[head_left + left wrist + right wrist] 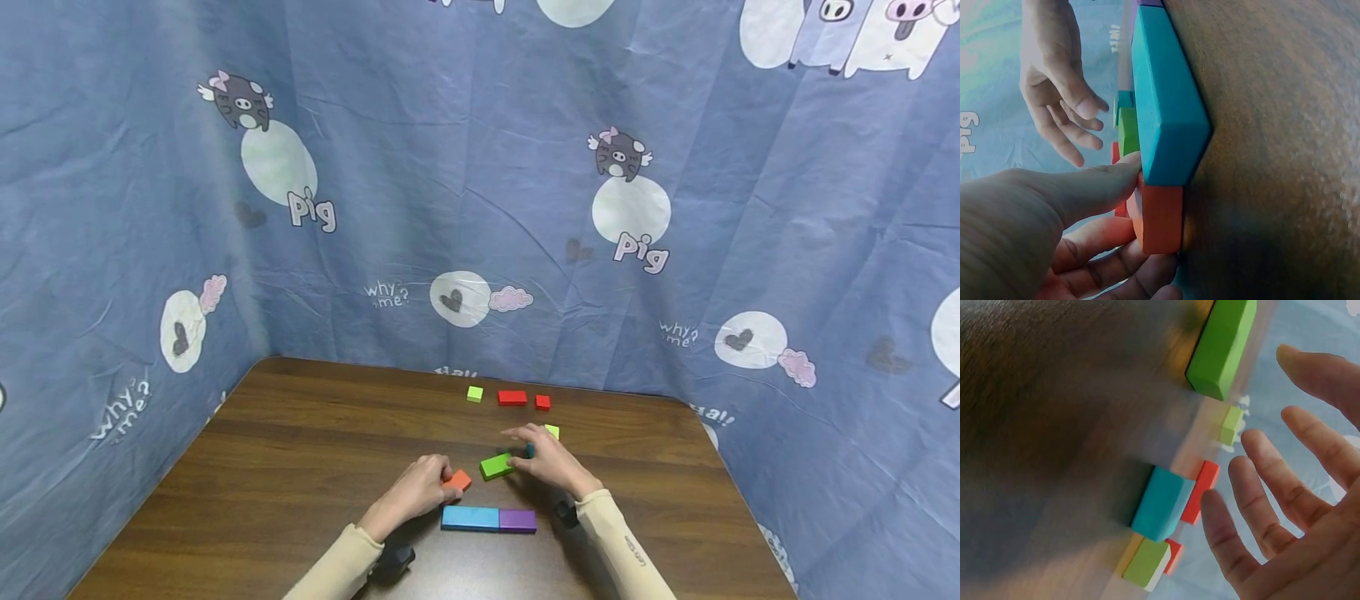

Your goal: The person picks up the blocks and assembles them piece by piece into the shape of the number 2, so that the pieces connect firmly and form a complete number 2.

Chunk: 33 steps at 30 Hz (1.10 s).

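Observation:
My left hand point(415, 492) pinches an orange block point(459, 481) between thumb and fingers, low at the tabletop. Directly in front of it on the near side lie a long light blue block point(470, 518) and a purple block point(517, 522), end to end in a row. My right hand point(1310, 512) hovers with its fingers spread, holding nothing. Below and beside it are a green block point(1219, 353) and a teal block point(1163, 503); the head view shows the teal one mostly covered by the hand. A lime block point(1146, 564) sits just past the teal one.
Toward the back of the brown wooden table point(322, 442) stand another lime block point(475, 394), a red oblong block point(512, 398) and a small red block point(542, 403). A blue printed curtain point(465, 208) hangs behind the table and along its sides.

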### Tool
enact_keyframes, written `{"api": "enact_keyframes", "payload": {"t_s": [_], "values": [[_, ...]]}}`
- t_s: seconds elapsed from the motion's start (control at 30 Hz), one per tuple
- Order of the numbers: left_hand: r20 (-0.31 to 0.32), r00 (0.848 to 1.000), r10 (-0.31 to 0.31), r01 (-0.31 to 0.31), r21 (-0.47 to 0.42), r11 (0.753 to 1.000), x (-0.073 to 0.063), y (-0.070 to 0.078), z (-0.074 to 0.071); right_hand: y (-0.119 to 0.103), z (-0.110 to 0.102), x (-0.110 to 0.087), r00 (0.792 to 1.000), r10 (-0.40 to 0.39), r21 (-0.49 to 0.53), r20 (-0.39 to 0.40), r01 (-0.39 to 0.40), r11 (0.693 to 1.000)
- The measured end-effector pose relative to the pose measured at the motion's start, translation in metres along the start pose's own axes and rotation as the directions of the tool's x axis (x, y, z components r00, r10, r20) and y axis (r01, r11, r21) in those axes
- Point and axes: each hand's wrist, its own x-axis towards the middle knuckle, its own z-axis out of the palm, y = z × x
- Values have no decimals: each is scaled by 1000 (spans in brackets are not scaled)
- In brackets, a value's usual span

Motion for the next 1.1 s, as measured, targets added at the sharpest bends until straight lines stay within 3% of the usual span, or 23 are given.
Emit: {"api": "enact_keyframes", "payload": {"t_s": [0.47, 1.1], "values": [[0, 1000, 8, -8, 4, 1000, -3, 1, -2, 4, 10, 0, 998, -44, -17, 45, 45, 999], [7, 1000, 7, -7, 4, 1000, -2, 0, -1, 9, 13, 4, 996, -33, -31, 80, 35, 999]]}}
